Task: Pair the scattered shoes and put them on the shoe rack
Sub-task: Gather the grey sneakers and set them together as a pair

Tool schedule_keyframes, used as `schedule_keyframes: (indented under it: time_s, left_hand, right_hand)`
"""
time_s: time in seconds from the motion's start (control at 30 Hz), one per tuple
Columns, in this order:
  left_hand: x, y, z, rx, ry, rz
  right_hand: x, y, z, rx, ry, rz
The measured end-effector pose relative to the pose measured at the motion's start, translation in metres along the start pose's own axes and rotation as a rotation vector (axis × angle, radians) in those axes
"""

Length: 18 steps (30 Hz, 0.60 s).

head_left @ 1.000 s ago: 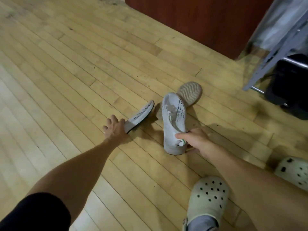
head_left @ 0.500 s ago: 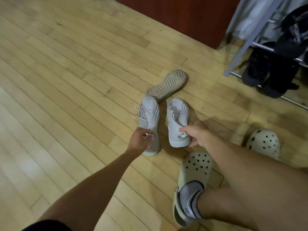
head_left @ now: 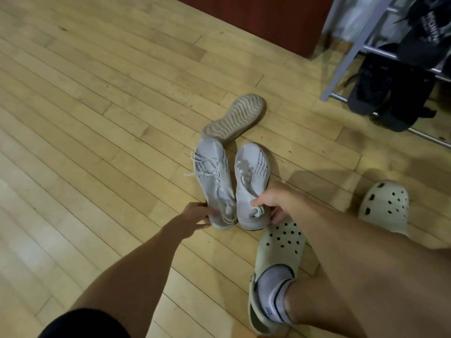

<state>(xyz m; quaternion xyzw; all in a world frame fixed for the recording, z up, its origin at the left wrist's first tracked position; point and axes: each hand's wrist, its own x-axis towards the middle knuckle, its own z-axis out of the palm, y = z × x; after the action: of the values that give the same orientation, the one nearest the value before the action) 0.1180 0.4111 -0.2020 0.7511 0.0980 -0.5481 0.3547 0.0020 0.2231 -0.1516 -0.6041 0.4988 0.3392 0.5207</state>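
Observation:
Two white knit sneakers lie side by side on the wooden floor, toes pointing away from me. My left hand (head_left: pixel 196 214) grips the heel of the left white sneaker (head_left: pixel 213 174). My right hand (head_left: pixel 274 203) holds the heel of the right white sneaker (head_left: pixel 251 176). Just beyond their toes a third shoe (head_left: pixel 234 118) lies sole up, showing a tan wavy tread. The shoe rack (head_left: pixel 346 59), a grey metal frame, stands at the upper right with dark shoes (head_left: pixel 390 91) on its lower rails.
My feet wear pale perforated clogs: one (head_left: pixel 278 254) just behind the sneakers, the other (head_left: pixel 385 206) to the right. A dark red cabinet (head_left: pixel 268 18) runs along the far wall beside the rack. Wooden floor (head_left: pixel 97 118) stretches to the left.
My left hand took the left sneaker from its side, turned it upright and drew it next to the right one. The view has swung toward the rack.

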Motion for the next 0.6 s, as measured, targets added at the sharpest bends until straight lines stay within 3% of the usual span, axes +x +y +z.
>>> schedule_keyframes:
  time_s: [0.17,0.4,0.6]
  left_hand:
    - [-0.006,-0.002,0.017,-0.054,0.01,0.043]
    - [-0.041,0.039,-0.024,0.039,0.133,0.046]
    - [-0.096,0.082,-0.032,-0.043,0.174,0.21]
  right_hand:
    - [0.003,-0.001,-0.002,0.003,-0.023,-0.026]
    - [-0.021,-0.007,-0.005,0.065,-0.06,-0.062]
    - [-0.08,-0.03,-0.045,0.067,0.022,-0.15]
